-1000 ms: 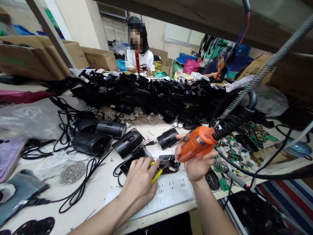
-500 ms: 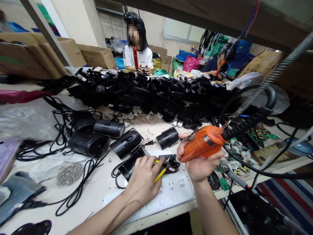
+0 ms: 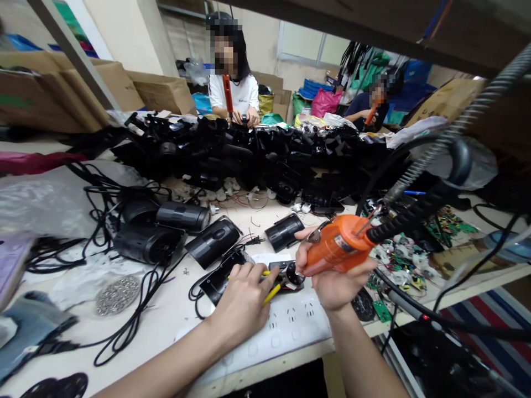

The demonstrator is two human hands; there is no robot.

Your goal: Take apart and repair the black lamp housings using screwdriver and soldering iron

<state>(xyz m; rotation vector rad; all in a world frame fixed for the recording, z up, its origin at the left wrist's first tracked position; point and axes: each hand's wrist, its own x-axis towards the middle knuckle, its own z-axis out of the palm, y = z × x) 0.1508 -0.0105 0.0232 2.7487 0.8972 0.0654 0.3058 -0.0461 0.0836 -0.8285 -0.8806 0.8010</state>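
My right hand (image 3: 336, 282) is wrapped round an orange electric screwdriver (image 3: 338, 246), which points left and down toward a small round black part (image 3: 293, 273). My left hand (image 3: 244, 296) is closed on yellow-handled pliers (image 3: 272, 293), whose jaws reach to that same part. The screwdriver's tip is hidden, so I cannot tell whether it touches a screw. Beneath the left fingers lies a flat black housing piece (image 3: 213, 288). A black cylindrical housing (image 3: 284, 232) rests just beyond the screwdriver. Under both hands is a white power strip (image 3: 286, 334).
More black housings (image 3: 213, 241) with cables lie left of centre. A heap of screws (image 3: 118, 294) sits farther left. Black parts (image 3: 249, 149) are piled across the back, with two co-workers (image 3: 236, 94) behind. Circuit boards (image 3: 402, 260) and a coiled spring (image 3: 440, 143) are at right.
The orange screwdriver and my right hand have shifted slightly left, closer to the pliers' jaws. My left hand keeps its grip on the pliers almost in place.
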